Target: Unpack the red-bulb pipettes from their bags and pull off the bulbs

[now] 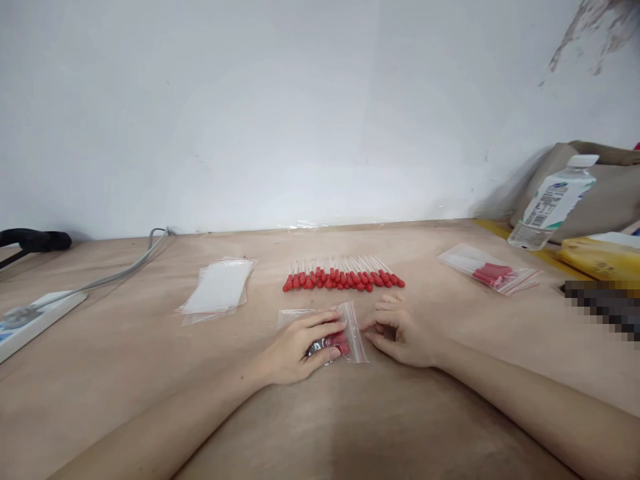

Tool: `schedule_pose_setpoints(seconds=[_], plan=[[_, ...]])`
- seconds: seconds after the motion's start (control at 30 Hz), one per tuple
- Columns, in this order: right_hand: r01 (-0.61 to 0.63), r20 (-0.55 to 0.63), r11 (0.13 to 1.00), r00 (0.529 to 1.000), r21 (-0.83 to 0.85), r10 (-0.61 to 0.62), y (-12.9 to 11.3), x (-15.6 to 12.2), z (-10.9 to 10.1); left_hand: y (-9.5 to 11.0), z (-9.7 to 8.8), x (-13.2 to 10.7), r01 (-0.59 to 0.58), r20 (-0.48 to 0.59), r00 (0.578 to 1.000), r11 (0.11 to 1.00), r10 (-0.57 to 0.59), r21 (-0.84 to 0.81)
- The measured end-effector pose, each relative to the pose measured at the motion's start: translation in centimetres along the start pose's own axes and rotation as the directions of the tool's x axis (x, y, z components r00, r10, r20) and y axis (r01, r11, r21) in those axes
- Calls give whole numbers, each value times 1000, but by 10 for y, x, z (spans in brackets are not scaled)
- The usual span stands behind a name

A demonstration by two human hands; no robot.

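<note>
A clear zip bag [356, 341] lies flat on the table in front of me, with red-tipped pieces [340, 341] inside it. My left hand [305, 343] rests over this bag, fingers on top and thumb along the near side, holding it down. Beside the bag's zip end is my right hand [400, 330], fingers loosely bent and apart, with nothing visible in them. Whether its fingertips touch the bag edge is hard to tell. Just beyond both hands, several thin white sticks with red tips [343, 277] lie in a row, red ends towards me.
To the left is a stack of flat clear bags [217, 287]. At the right lies a zip bag with red-tipped sticks [487, 270]. Further right stand a water bottle [553, 203], a beige bag [613, 190] and a yellow packet [600, 257]. A power strip [47, 323] with grey cable sits far left.
</note>
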State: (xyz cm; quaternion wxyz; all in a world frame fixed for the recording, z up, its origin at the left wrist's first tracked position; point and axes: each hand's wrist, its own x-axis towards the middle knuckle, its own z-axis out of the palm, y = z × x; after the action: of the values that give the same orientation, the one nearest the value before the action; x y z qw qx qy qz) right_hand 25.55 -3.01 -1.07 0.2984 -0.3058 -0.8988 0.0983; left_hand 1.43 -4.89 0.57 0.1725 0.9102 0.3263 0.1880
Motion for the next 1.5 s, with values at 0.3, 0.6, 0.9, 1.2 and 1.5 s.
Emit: schedule_pose_setpoints(seconds=[0.3,0.6,0.9,1.2,1.5], plan=[[147,-51,987,987,-65,-151,2,1,7,3,1,0,5,-37,999,1000,-5,-8],[299,-66,888,938,-348,-342,-5,10,8,5,-3,1,47,-20,999,998,-46,34],[367,-89,845,898,-390,-431,-9,15,10,0,1,19,-156,-90,974,907,207,391],[432,-10,781,872,-451,-489,-9,21,16,-7,5,19,-393,3,884,740,468,547],[481,140,754,870,-447,-472,-10,20,7,-8,-13,12,-385,15,891,739,453,553]])
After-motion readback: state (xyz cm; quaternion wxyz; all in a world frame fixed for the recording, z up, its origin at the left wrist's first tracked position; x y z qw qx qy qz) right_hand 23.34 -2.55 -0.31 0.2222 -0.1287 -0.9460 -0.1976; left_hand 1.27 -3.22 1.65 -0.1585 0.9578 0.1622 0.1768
